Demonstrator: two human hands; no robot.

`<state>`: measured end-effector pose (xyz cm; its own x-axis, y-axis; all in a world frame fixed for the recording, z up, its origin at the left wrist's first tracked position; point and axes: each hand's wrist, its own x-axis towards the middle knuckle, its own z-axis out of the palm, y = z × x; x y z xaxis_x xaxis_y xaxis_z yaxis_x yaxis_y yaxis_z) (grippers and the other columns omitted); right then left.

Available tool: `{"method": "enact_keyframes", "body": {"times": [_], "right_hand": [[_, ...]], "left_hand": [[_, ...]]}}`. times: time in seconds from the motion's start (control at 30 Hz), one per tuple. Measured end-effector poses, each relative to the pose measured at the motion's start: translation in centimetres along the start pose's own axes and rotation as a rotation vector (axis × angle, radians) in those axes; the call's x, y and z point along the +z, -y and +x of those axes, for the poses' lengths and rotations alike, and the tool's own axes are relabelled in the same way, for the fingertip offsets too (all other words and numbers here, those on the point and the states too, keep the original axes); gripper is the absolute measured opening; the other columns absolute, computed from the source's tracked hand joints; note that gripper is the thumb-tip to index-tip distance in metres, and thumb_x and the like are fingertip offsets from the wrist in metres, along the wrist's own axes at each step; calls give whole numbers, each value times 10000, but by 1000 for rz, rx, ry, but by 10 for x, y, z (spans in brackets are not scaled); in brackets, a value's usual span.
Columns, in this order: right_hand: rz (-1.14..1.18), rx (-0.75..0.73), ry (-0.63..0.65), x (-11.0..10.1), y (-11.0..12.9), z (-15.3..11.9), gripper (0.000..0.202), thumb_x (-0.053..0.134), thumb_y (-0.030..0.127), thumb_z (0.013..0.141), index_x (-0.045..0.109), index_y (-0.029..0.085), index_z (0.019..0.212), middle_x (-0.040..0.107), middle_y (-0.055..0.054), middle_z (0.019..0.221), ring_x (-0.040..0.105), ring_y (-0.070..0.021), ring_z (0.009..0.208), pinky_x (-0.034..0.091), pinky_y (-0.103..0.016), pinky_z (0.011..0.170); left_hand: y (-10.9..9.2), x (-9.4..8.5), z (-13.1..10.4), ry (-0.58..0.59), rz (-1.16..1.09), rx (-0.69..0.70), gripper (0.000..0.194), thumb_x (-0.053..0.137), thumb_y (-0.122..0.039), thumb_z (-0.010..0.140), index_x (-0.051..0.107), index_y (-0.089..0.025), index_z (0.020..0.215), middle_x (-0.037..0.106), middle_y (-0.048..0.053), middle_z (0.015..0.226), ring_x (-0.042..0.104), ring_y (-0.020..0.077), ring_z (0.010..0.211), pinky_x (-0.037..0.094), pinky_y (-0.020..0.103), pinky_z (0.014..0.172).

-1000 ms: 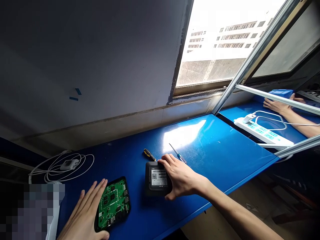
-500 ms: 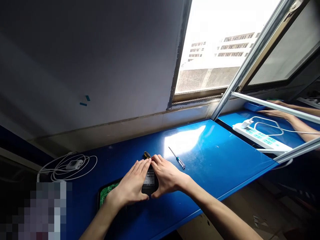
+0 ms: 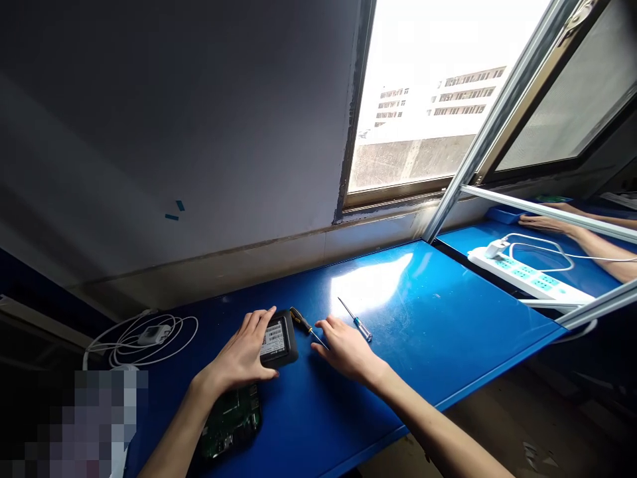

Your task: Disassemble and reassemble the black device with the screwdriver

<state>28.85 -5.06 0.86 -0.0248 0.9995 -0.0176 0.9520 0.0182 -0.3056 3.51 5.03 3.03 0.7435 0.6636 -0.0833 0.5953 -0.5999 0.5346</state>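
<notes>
My left hand [image 3: 243, 350] grips the left side of a black case with a white label [image 3: 279, 340], fingers along its far edge and thumb at its near edge. My right hand [image 3: 343, 348] is apart from the case, over the shaft of a black-and-yellow screwdriver [image 3: 300, 320]; thumb and index finger are near the shaft, and whether they pinch it is unclear. A clear-handled screwdriver [image 3: 363, 328] lies just beyond my right hand. Under my left wrist, a green circuit board in a dark housing [image 3: 233, 421] rests on the blue table [image 3: 398, 372].
Coiled white cable with an adapter [image 3: 155, 334] lies at the left. A white power strip [image 3: 532, 273] is beyond the metal frame [image 3: 455, 189] on the right, where another person's hands are beside a blue tray [image 3: 502, 214]. A pixelated area covers the lower left.
My right hand has let go of the black case and moved right to the black-and-yellow screwdriver. My left hand has shifted left with the case, and more of the circuit board shows.
</notes>
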Motion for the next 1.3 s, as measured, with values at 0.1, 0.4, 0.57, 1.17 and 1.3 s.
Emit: {"method": "enact_keyframes", "body": {"times": [0.1,0.4,0.57,1.17,1.3], "right_hand": [[-38,87,-5,17,6,2,162,589,241,1003,685,166,1109,746,-125,1092,755,-282,990,563,-328,789],[-68,312,-145,21,-7,-9,171,520,230,1026,670,150,1022,755,-162,980,761,-296,832,554,-345,666],[26,191,-234,8,-4,-9,280,476,337,1056,620,157,1214,697,-175,1200,702,-298,1086,569,-406,877],[174,-143,-63,17,-7,45,626,836,255,795,549,149,1342,642,-147,1250,621,-313,1158,511,-461,1002],[182,-137,-66,21,-11,45,778,884,340,771,506,146,1423,636,-154,1262,611,-334,1175,509,-495,1017]], "left_hand": [[1,4,4,-14,-56,-3,1295,905,-383,666,51,-391,1639,324,125,1517,386,432,1398,539,616,1021],[-3,13,26,-20,-212,36,1376,938,-408,670,-54,-458,1622,279,98,1439,498,402,1324,549,587,1019],[-4,25,44,-70,-286,79,1396,971,-382,625,-9,-465,1615,304,83,1426,516,387,1326,506,592,1067],[21,41,57,-184,-388,26,1042,878,-381,700,150,-312,1443,369,176,1564,540,349,1384,453,534,1140],[26,34,46,-101,-341,-50,1043,832,-379,740,126,-267,1498,401,211,1564,548,356,1378,485,526,1112]]}}
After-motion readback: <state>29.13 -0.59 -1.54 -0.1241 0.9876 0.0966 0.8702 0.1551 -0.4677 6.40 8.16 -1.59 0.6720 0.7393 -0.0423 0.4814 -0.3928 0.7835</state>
